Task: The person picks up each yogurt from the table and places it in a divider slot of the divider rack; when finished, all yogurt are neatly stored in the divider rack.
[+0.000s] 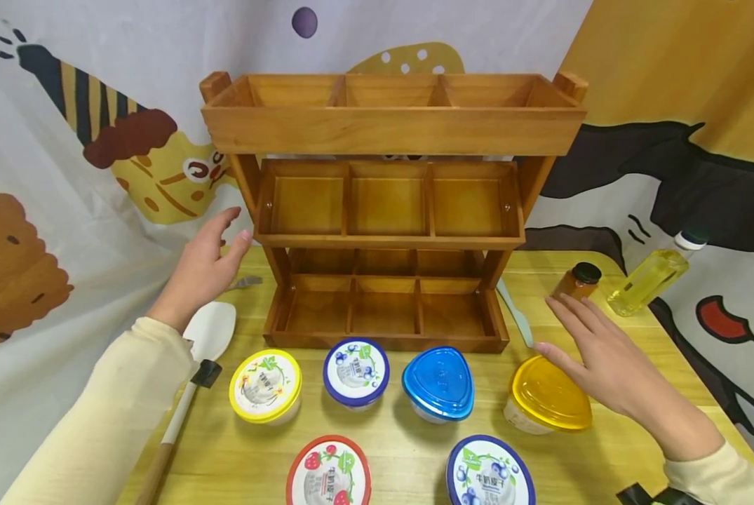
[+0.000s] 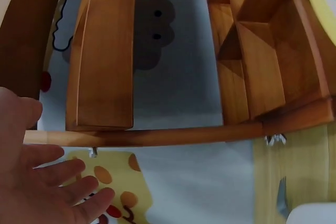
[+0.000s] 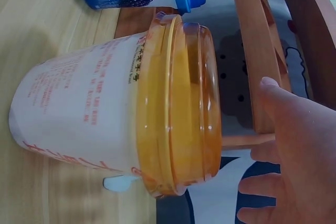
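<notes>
A three-tier wooden rack (image 1: 392,131) with divided trays stands at the middle of the table. My left hand (image 1: 201,265) is raised beside its left end, fingers spread and holding nothing; in the left wrist view the fingers lie near the rack's side post (image 2: 184,136). My right hand (image 1: 616,354) hovers, fingers extended, just right of a cup with an orange-yellow lid (image 1: 550,394). Left of that cup stand a blue-lidded cup (image 1: 438,382), a blueberry cup (image 1: 355,372) and a yellow-rimmed cup (image 1: 266,384). Nearer me are a strawberry cup (image 1: 329,471) and another blueberry cup (image 1: 490,471).
A white spatula (image 1: 209,330) with a wooden handle lies at the left, near a fork (image 1: 245,282). Right of the rack are a pale green knife (image 1: 515,313), a dark-capped jar (image 1: 577,280) and a bottle of yellow liquid (image 1: 649,280). A printed cloth (image 1: 414,28) hangs behind.
</notes>
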`<state>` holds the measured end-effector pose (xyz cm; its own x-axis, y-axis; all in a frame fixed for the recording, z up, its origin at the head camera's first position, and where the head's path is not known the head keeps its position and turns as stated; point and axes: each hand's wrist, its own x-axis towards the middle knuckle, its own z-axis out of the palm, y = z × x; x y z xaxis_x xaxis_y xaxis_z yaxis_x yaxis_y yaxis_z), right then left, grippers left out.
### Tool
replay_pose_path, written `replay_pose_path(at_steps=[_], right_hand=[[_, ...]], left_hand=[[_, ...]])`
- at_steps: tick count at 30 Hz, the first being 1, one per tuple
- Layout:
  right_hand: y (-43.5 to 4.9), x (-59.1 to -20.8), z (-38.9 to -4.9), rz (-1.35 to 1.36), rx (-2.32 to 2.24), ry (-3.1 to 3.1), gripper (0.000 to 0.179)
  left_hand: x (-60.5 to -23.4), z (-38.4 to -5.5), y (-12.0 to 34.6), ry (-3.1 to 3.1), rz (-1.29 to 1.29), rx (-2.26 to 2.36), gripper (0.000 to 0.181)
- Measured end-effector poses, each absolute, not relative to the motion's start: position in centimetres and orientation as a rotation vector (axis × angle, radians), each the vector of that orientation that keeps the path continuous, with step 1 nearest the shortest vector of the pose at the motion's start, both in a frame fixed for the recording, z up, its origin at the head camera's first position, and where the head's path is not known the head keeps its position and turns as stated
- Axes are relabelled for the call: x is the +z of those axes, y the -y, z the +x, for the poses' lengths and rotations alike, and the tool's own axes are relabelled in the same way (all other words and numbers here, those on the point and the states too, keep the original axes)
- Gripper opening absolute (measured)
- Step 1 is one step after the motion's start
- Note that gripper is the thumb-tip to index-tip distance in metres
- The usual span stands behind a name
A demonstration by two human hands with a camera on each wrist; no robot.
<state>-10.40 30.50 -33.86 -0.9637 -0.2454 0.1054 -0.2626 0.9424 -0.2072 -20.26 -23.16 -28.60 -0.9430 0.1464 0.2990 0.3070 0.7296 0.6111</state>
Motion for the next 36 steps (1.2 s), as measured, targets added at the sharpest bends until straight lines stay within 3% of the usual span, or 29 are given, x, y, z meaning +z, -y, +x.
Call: replay_pose_path(at_steps=[10, 21, 36], right_hand=[[-31.2, -33.9, -9.5, 0.332, 0.406, 3.075, 0.078], [-31.5, -34.4, -8.6, 0.328, 0.456, 3.019, 0.074], [-31.3, -34.6, -7.4, 0.269, 0.487, 3.062, 0.072]], left_hand=[[-28.9, -23.2, 23.2, 2.557, -0.104, -1.51, 0.06], [-29.1, -25.4, 22.4, 2.461, -0.018, -1.745, 0.074], [-30.5, -27.1, 22.3, 2.394, -0.055, -1.877, 0.061]])
